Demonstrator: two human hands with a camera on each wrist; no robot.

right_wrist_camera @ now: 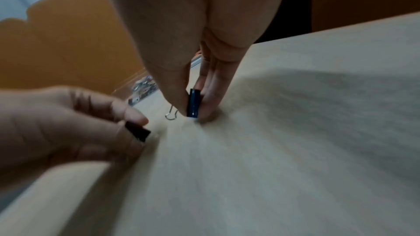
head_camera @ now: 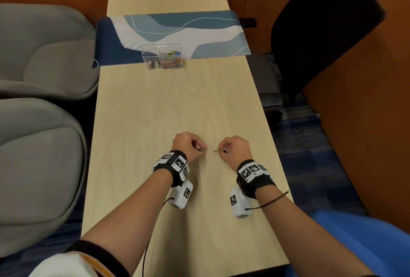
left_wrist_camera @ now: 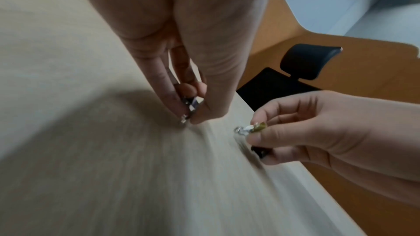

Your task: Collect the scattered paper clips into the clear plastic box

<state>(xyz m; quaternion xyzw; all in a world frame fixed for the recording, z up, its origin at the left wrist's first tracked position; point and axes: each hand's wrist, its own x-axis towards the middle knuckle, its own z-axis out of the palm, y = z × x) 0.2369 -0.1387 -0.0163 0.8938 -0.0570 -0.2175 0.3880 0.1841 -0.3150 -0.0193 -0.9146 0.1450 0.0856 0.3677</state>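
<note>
On the table (head_camera: pixel 177 103) I am at the pick-up step; few clips remain loose. The clear box (head_camera: pixel 163 56), well ahead on the mat's edge, already holds many paper clips. My next move, as I judge it, is to carry both loads forward and release them over its open top. My left hand (head_camera: pixel 188 146) pinches a dark clip (left_wrist_camera: pixel 192 106) between thumb and fingertips. My right hand (head_camera: pixel 235 148) likewise pinches a clip (right_wrist_camera: pixel 193 103), touching the tabletop.
</note>
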